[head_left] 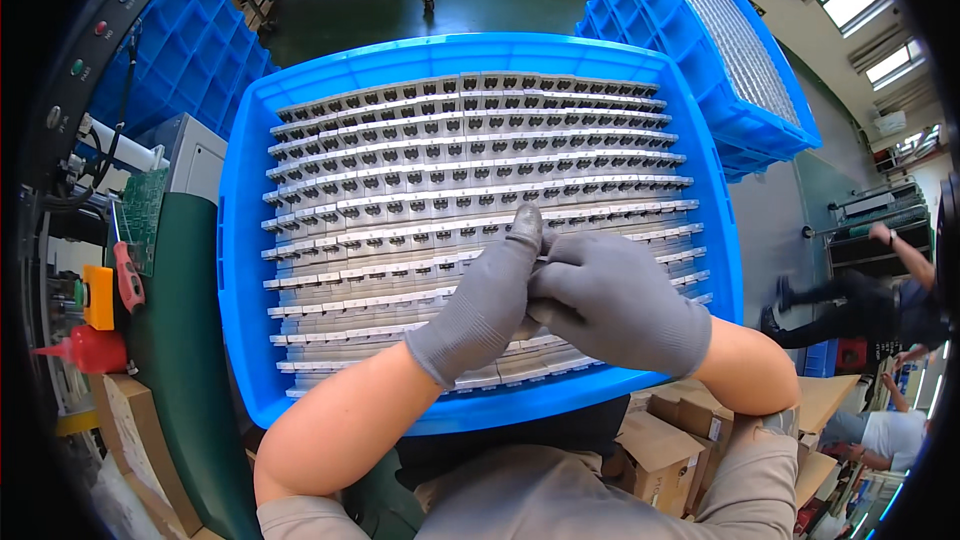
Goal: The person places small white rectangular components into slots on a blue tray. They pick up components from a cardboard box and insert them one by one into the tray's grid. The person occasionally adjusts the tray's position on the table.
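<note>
Both my hands wear grey knit gloves and meet over a large blue plastic crate (240,270). My left hand (487,302) has its thumb pointing up and away, while its fingers curl in behind the other hand. Against it, my right hand (615,298) is closed, its fingers bent in toward the left fingers. What lies between the two hands, if anything, is hidden. Filling the crate below them are several rows of small white block-shaped electrical parts (400,205) with black terminal openings. The hands cover some of the nearer rows.
A second blue crate (690,50) of packed parts stands at far right; more blue crates (180,50) are stacked left. A green-covered bench holds a red-handled screwdriver (129,278), circuit board (143,215) and red bottle (90,350). Cardboard boxes (655,450) sit near right. Other people are at right.
</note>
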`<action>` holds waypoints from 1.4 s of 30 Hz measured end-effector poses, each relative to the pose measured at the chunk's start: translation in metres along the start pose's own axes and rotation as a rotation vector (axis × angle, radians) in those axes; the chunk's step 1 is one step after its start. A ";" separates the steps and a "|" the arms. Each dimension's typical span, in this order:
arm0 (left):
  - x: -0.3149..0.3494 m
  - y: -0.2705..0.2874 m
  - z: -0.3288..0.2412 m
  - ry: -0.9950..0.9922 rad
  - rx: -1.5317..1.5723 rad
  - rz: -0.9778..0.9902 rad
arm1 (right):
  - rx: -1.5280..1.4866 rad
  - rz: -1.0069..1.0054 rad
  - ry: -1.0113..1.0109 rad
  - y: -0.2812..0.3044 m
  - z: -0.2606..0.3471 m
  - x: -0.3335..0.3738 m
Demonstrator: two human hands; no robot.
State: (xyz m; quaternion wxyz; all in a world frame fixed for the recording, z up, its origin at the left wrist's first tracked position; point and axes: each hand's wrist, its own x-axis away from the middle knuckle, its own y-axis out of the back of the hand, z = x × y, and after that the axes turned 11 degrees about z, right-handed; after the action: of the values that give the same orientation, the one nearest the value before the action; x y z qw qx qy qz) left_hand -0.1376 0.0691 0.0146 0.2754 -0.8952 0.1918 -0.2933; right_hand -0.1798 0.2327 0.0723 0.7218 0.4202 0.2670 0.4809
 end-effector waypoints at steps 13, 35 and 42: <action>0.007 -0.005 -0.011 -0.163 -0.138 0.075 | 0.336 -0.316 -0.007 0.002 -0.017 0.019; 0.011 -0.014 -0.008 -0.275 -0.309 -0.005 | -0.074 -0.415 -0.047 -0.010 -0.023 0.021; 0.009 -0.018 -0.007 -0.250 -0.279 -0.037 | -0.196 -0.572 0.087 -0.009 -0.025 0.022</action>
State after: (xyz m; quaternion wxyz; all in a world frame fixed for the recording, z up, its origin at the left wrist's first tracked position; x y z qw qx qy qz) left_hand -0.1317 0.0758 0.0343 0.1650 -0.9575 0.1784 -0.1554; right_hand -0.1867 0.2598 0.0518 0.8527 0.2353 0.3577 0.2992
